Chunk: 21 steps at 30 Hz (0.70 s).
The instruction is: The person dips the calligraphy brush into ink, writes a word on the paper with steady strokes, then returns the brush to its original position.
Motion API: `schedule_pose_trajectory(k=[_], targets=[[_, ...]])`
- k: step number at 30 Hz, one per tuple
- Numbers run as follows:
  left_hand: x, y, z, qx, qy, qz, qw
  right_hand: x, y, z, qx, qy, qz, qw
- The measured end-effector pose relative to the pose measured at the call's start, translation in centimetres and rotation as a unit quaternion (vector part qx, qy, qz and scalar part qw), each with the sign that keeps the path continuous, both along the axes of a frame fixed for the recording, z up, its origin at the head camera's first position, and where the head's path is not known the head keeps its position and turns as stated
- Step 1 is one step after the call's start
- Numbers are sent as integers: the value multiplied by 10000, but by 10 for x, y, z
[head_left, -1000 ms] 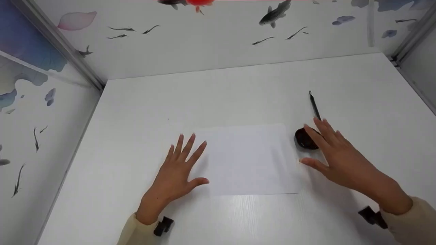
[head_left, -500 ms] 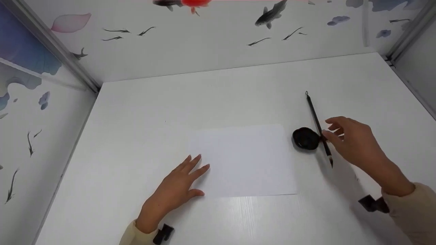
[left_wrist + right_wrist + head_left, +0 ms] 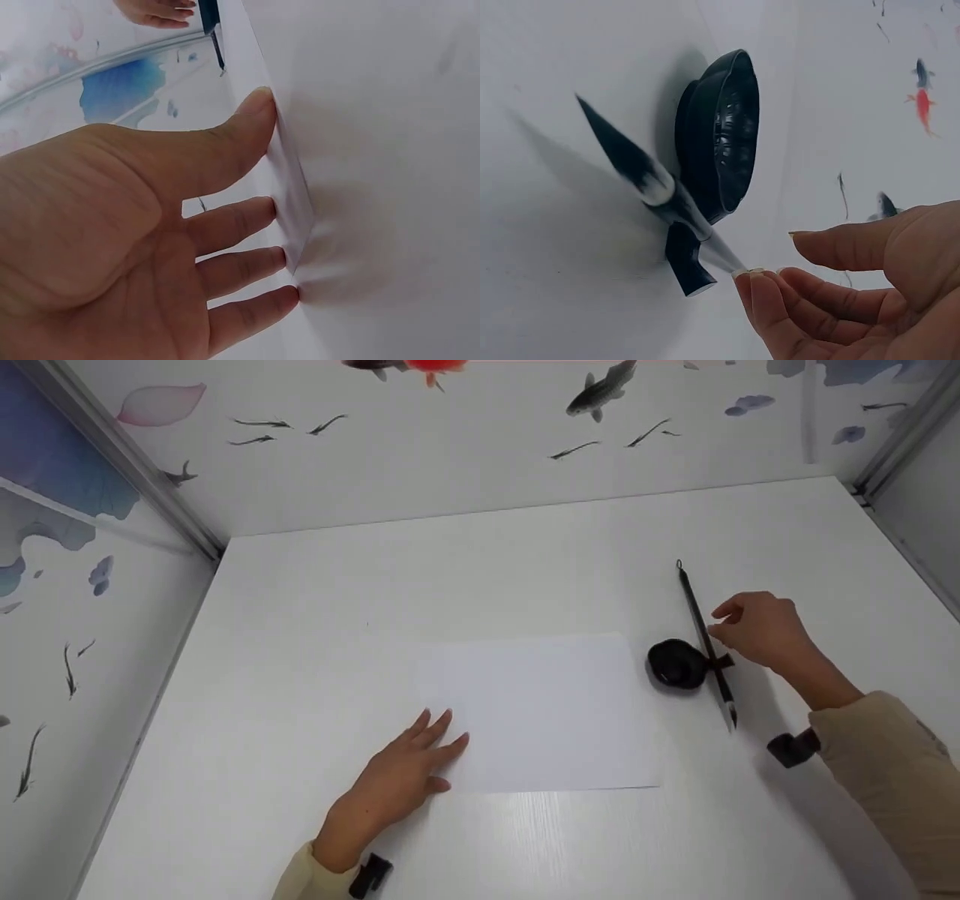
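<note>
My left hand (image 3: 394, 780) rests at the lower left part of a white sheet of paper (image 3: 555, 712), its fingers spread. In the left wrist view, the fingertips and thumb are at the paper's edge near a corner (image 3: 300, 225). My right hand (image 3: 761, 626) is beside the handle of a writing brush (image 3: 697, 619), fingers loosely bent. In the right wrist view, the thumb stands apart from the fingers, and the fingertips meet the brush handle. The brush leans on a small rest attached to a black ink dish (image 3: 676, 664), its dark tip (image 3: 615, 142) toward me.
The white table (image 3: 525, 577) is bounded by a back panel (image 3: 465, 457) printed with fish, and by a left side panel (image 3: 82, 720). A black camera mount sits at each wrist.
My left hand has lowered toward the paper's lower left. My right hand has moved from over the ink dish to the right of the brush handle, its fingers bending. The brush has stayed put.
</note>
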State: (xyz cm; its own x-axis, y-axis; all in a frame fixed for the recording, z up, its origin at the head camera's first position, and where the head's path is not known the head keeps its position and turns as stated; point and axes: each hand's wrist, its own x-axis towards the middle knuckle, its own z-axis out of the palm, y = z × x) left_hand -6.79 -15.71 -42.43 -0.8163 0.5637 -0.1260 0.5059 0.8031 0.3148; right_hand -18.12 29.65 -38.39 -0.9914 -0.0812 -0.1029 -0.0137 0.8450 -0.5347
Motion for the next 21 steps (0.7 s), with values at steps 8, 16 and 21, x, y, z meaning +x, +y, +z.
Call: schedule_pose_trajectory(k=[8,16,21], targets=[[-2,-3,3,49,-132,-83,9999,-18,7,-9,-71,-954,-251,9951],[0,0,0,38,-155,61,9999,-26,4,-16,-2,-1203,-261,9924],[2,0,-2,180,-66,118,9997,-30,3,-19,-43,-1176,-231,9928]])
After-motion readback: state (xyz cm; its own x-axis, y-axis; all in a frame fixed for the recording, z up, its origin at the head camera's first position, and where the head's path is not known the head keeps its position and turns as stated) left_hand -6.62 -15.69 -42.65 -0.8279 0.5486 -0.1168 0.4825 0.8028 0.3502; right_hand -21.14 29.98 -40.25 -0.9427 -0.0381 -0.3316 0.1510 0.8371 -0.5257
